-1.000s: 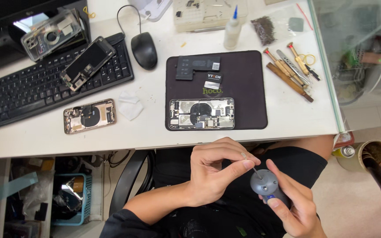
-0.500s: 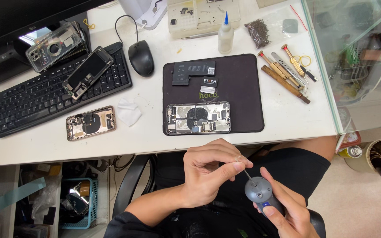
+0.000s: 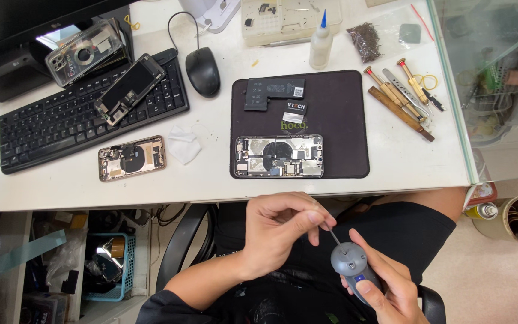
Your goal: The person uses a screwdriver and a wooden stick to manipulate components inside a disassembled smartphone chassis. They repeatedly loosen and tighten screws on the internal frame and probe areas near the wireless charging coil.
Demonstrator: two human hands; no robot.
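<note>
Below the desk edge, over my lap, my right hand grips a small grey round-headed electric tool. My left hand pinches a thin metal bit at the top of that tool with thumb and fingertips. On the black mat lies an opened phone body with its insides showing, and a flat black battery sits above it. Both hands are clear of the desk.
A second opened phone and a white wipe lie left of the mat. A keyboard carries a phone screen; a mouse, glue bottle and several screwdrivers lie about. A glass panel stands right.
My hands have stayed together in my lap, shifting slightly right and lower in view; the left fingers still work at the tool's tip. The desk items have not moved.
</note>
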